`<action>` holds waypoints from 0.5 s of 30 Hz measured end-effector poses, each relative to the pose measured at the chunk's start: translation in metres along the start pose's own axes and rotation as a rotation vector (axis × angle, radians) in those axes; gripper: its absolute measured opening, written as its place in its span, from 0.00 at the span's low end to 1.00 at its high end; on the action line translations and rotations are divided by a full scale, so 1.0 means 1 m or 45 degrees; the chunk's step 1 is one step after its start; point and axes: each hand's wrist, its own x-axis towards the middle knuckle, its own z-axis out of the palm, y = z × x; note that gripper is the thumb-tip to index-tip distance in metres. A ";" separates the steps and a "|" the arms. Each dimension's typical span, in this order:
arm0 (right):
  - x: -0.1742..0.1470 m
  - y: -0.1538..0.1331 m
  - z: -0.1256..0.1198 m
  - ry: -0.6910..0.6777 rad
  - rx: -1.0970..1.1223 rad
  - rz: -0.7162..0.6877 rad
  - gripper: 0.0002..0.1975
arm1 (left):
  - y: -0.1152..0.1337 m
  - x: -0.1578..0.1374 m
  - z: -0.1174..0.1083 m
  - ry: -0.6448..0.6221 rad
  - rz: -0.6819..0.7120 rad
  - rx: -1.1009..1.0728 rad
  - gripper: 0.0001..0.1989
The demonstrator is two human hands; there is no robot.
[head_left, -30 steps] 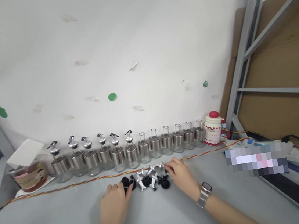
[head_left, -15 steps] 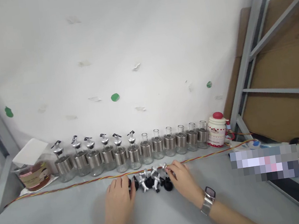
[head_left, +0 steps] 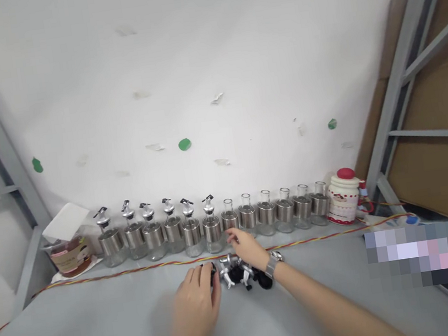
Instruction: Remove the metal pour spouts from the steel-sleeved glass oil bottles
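1. The left hand (head_left: pixel 196 300) lies at the left edge of the pile of pourer tops (head_left: pixel 246 274), fingers curled over a black piece (head_left: pixel 213 275); whether it grips that piece or only rests against it, I cannot tell.
2. The right hand (head_left: pixel 249 248) is above and just behind the pile, fingers bent in front of the nearest open bottle (head_left: pixel 230 218). I cannot tell whether anything is pinched in them, or whether they touch the glass.
3. A watch (head_left: pixel 274 264) sits on the right wrist, beside the pile's right edge.
4. The pile itself, silver spouts mixed with black parts, lies on the grey table (head_left: pixel 104 324) between the two forearms.
5. A twisted red-and-yellow wire (head_left: pixel 158 265) runs just behind the pile.
6. Beyond the wire stands a row of bottles with metal sleeves: six topped bottles (head_left: pixel 192 232) behind and to the left of the pile, then six open-necked ones, counting the nearest, behind it and to its right.
7. Well to the pile's left is a labelled tub (head_left: pixel 70 257) under white paper (head_left: pixel 66 222); well to its right, a red-lidded jar (head_left: pixel 342 199).
8. Farthest behind the pile rises a white wall (head_left: pixel 244 76) with green patches (head_left: pixel 184 144).
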 end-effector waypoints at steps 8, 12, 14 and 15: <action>0.013 0.009 0.017 0.021 0.060 0.143 0.12 | 0.002 0.000 -0.002 0.099 0.013 -0.004 0.06; 0.014 0.009 0.022 0.060 0.079 0.159 0.12 | 0.003 0.000 -0.001 0.095 0.018 -0.004 0.06; 0.012 0.005 0.023 0.096 0.080 0.163 0.11 | 0.002 0.000 0.000 0.089 0.016 -0.005 0.06; 0.011 0.002 0.023 0.118 0.078 0.161 0.11 | 0.002 -0.001 0.001 0.086 0.015 -0.006 0.06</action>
